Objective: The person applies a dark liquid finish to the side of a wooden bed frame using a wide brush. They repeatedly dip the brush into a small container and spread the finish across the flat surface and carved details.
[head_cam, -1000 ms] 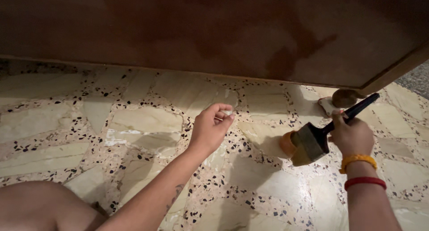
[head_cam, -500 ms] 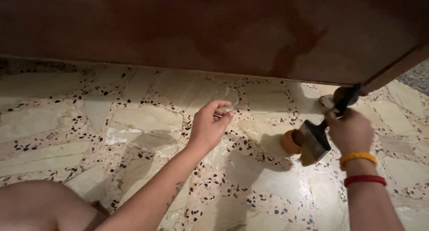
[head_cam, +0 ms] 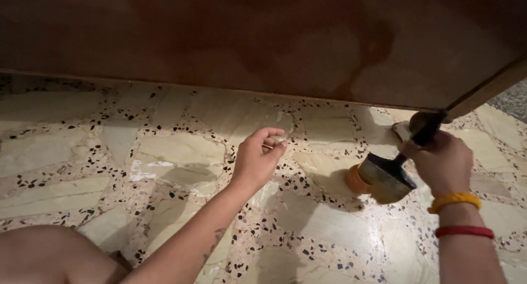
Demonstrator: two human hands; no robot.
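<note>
- We see a wide paint brush [head_cam: 391, 177] low over the floor [head_cam: 181, 152], near the floor's right side.
- The brush's long line is tilted. Its black handle points up and to the right, toward the bottom edge of the big brown wooden board [head_cam: 263, 37]. Its bristles point down and to the left.
- Our right hand [head_cam: 443, 162] is closed tight around the black handle. That grip is shut on the brush.
- Just left of the bristles sits a small orange pot [head_cam: 353, 178] on the floor. The brush head covers part of it, so we cannot tell if the bristles touch it.
- Our left hand [head_cam: 258, 159] hangs over the middle of the floor, well apart from the brush. Its fingers are curled in and the thumb meets the fingertips. Something small and pale may be pinched there, but we cannot tell what it is.
- A round brown thing [head_cam: 418, 119] on a pale scrap lies behind the right hand, under the board's corner. It is mostly hidden.
- The right wrist has a yellow band [head_cam: 454, 200] and a red band [head_cam: 464, 231].
- A bare knee [head_cam: 49, 256] is cut off at the bottom left corner.
</note>
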